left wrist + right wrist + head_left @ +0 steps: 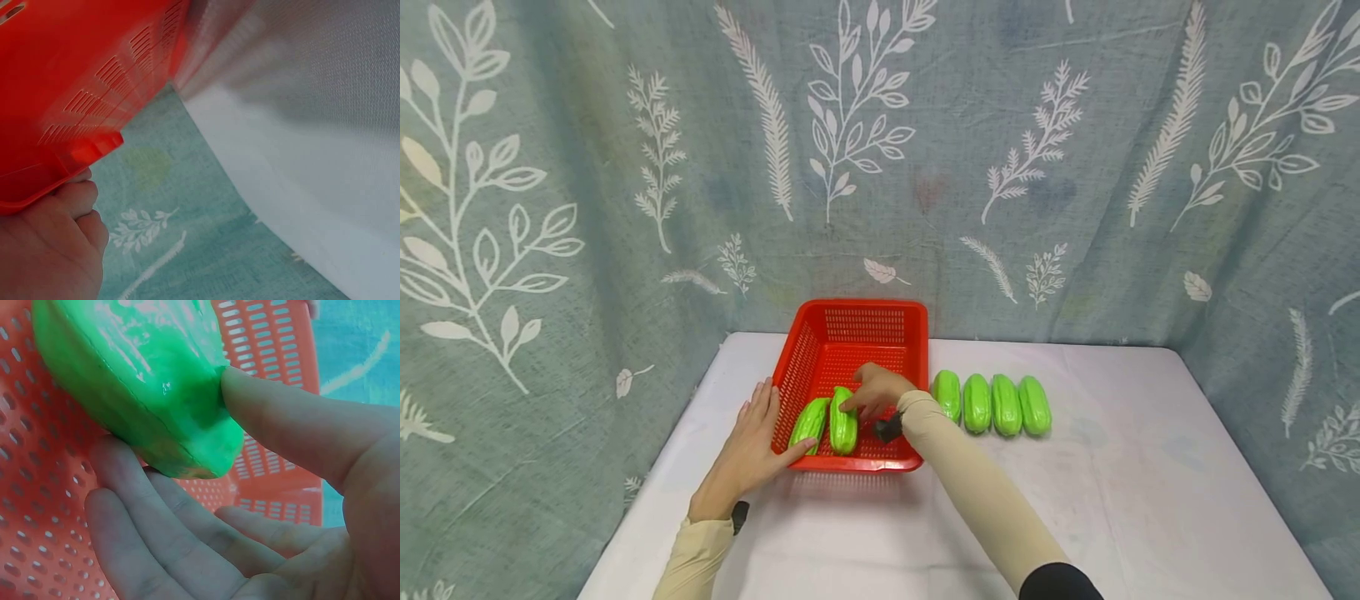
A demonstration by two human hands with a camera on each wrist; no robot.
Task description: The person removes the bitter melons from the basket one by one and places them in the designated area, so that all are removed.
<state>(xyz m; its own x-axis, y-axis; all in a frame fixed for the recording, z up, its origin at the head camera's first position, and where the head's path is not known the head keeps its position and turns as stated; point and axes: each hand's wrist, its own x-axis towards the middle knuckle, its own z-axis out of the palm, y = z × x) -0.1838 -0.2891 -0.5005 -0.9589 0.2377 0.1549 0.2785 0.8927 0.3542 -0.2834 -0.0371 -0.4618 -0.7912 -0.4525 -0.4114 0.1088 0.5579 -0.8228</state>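
A red plastic basket [871, 463] stands on the white table. Two glossy green gourds lie in its front left part: a tilted left gourd [808, 423] and a right gourd [843, 427]. My right hand [880, 392] reaches into the basket and holds the right gourd near its far end. In the right wrist view the thumb presses one side of this gourd [156, 387], with fingers along its underside. At the basket's left front corner my left hand [748, 450] grips the rim, thumb over the edge beside the left gourd and fingers along the outer wall.
Right of the basket, several more green gourds [977, 403] lie side by side in a row on the white table [1112, 483]. A grey-green curtain [925, 167] with leaf prints hangs behind the table and along both sides.
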